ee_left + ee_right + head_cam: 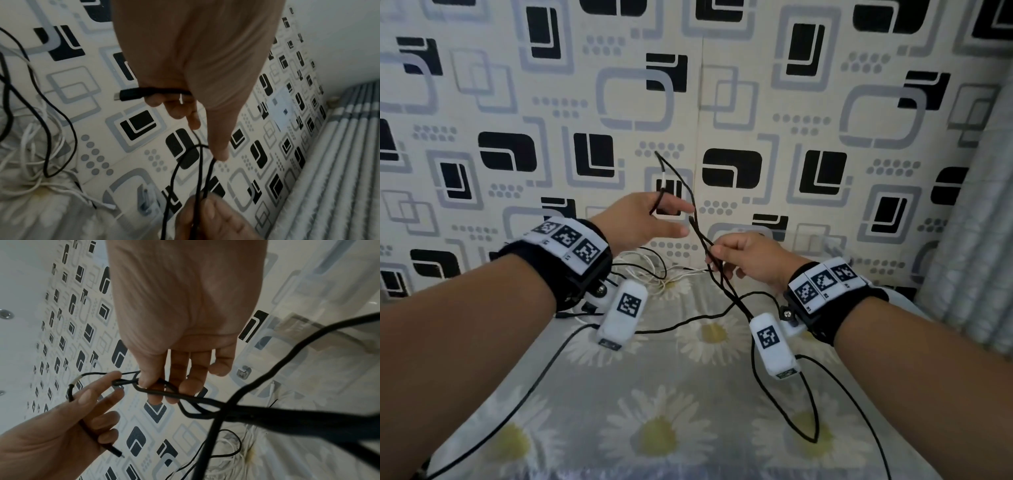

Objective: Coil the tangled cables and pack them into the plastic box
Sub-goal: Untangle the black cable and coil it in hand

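My left hand is raised in front of the wall, with its index finger straight and its lower fingers curled round the plug end of a thin black cable. A loop of that cable rises above the hand. Just to the right and lower, my right hand pinches several strands of the black cable between thumb and fingers, and the rest trails down onto the table. A clear plastic box stands behind my right hand against the wall and also shows in the right wrist view.
A tangle of white cables lies at the back of the table below my left hand. The daisy-print tablecloth carries more black leads near my wrists. A patterned wall closes the back and a grey curtain the right.
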`<action>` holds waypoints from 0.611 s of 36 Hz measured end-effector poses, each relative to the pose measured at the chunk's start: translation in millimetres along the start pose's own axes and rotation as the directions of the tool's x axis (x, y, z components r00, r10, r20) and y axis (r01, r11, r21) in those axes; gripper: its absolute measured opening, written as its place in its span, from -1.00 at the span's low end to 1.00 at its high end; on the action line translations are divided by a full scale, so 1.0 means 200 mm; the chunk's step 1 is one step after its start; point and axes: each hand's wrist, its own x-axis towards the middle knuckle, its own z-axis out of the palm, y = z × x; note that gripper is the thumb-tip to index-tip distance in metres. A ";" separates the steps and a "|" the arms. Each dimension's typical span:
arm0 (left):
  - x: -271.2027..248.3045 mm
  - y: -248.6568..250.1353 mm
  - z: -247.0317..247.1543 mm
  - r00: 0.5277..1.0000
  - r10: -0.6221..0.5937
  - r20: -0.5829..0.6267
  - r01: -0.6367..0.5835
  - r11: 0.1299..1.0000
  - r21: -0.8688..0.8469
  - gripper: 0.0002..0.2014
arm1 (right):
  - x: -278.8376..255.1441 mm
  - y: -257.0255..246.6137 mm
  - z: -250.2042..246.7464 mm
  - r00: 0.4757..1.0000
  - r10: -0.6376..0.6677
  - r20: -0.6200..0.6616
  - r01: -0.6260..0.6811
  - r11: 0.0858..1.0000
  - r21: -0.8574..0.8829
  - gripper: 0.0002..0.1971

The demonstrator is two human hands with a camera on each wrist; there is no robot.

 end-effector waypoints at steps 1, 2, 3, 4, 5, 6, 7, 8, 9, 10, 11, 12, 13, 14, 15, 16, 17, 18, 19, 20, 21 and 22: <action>0.00 0.00 0.02 1.000 0.012 -0.008 -0.012 1.000 0.016 -0.73 | 0.00 0.00 0.00 1.000 -0.008 0.004 0.008 1.000 -0.010 -0.80; 0.00 0.00 0.03 0.999 0.021 -0.027 -0.021 1.000 0.020 -0.77 | 0.00 -0.01 0.01 1.000 -0.014 0.009 0.014 1.000 -0.018 -0.80; 0.00 0.00 0.04 0.999 0.022 -0.043 -0.021 1.000 0.018 -0.81 | 0.00 -0.01 0.01 1.000 -0.018 0.018 0.019 0.999 -0.027 -0.80; 0.00 0.00 0.05 0.999 0.018 -0.046 -0.016 0.999 0.029 -0.83 | 0.00 -0.01 0.01 0.999 -0.016 0.028 0.017 0.999 -0.034 -0.80; 0.00 0.00 0.05 0.999 0.017 -0.036 -0.015 0.998 0.058 -0.85 | -0.01 -0.01 0.02 0.999 -0.009 0.034 0.010 0.999 -0.042 -0.79; 0.00 0.00 0.06 1.000 0.016 -0.016 -0.015 0.995 0.099 -0.86 | -0.01 -0.01 0.02 0.999 0.001 0.034 0.001 0.999 -0.049 -0.79; 0.00 0.00 0.06 1.000 0.015 0.003 -0.016 0.990 0.140 -0.86 | -0.01 -0.01 0.02 1.000 0.009 0.030 -0.007 0.999 -0.052 -0.79; 0.00 0.00 0.06 1.000 0.013 0.019 -0.016 0.985 0.170 -0.85 | -0.01 0.00 0.02 1.000 0.015 0.023 -0.014 0.999 -0.051 -0.79; 0.01 -0.01 0.07 0.999 0.013 0.032 -0.019 0.983 0.184 -0.85 | -0.01 0.00 0.03 1.000 0.021 0.018 -0.020 0.999 -0.050 -0.81; 0.02 -0.02 0.07 0.999 0.012 0.040 -0.019 0.982 0.187 -0.85 | -0.01 0.00 0.03 0.999 0.029 0.016 -0.028 0.998 -0.052 -0.83; 0.02 -0.03 0.07 0.999 0.009 0.041 -0.016 0.982 0.187 -0.83 | -0.02 0.00 0.03 0.999 0.036 0.018 -0.035 0.998 -0.058 -0.84; 0.03 -0.04 0.08 0.999 0.004 0.035 -0.011 0.983 0.186 -0.82 | -0.02 0.00 0.03 0.999 0.039 0.024 -0.037 0.997 -0.062 -0.84; 0.03 -0.04 0.09 1.000 0.001 0.021 -0.005 0.983 0.184 -0.80 | -0.03 0.00 0.03 0.999 0.032 0.031 -0.030 0.997 -0.067 -0.82; 0.02 -0.04 0.10 1.000 0.000 0.003 -0.001 0.983 0.185 -0.78 | -0.03 0.00 0.03 0.999 0.020 0.032 -0.018 0.997 -0.075 -0.79; 0.03 -0.04 0.10 1.000 0.002 -0.016 0.002 0.981 0.195 -0.77 | -0.03 0.00 0.03 1.000 0.005 0.027 -0.002 0.996 -0.095 -0.75; 0.03 -0.04 0.10 0.999 0.006 -0.033 0.001 0.977 0.214 -0.77 | -0.02 0.00 0.04 1.000 -0.007 0.019 0.009 0.992 -0.122 -0.70; 0.03 -0.04 0.10 0.999 0.008 -0.047 0.004 0.971 0.239 -0.77 | -0.01 0.01 0.04 1.000 -0.012 0.008 0.013 0.989 -0.147 -0.65; 0.04 -0.05 0.10 0.998 0.005 -0.060 0.011 0.966 0.259 -0.76 | -0.01 0.01 0.04 1.000 -0.015 -0.007 0.013 0.986 -0.167 -0.60; 0.04 -0.06 0.10 0.997 -0.006 -0.075 0.026 0.963 0.266 -0.74 | 0.00 0.02 0.03 0.999 -0.024 -0.024 0.019 0.983 -0.180 -0.58; 0.04 -0.07 0.09 0.996 -0.025 -0.088 0.048 0.963 0.265 -0.73 | 0.00 0.02 0.03 0.998 -0.044 -0.045 0.034 0.981 -0.191 -0.61; 0.04 -0.09 0.09 0.994 -0.049 -0.101 0.074 0.963 0.258 -0.72 | 0.00 0.02 0.02 0.995 -0.069 -0.068 0.053 0.977 -0.206 -0.69; 0.04 -0.11 0.08 0.991 -0.074 -0.115 0.101 0.964 0.247 -0.71 | 0.00 0.02 0.01 0.991 -0.094 -0.092 0.072 0.972 -0.223 -0.77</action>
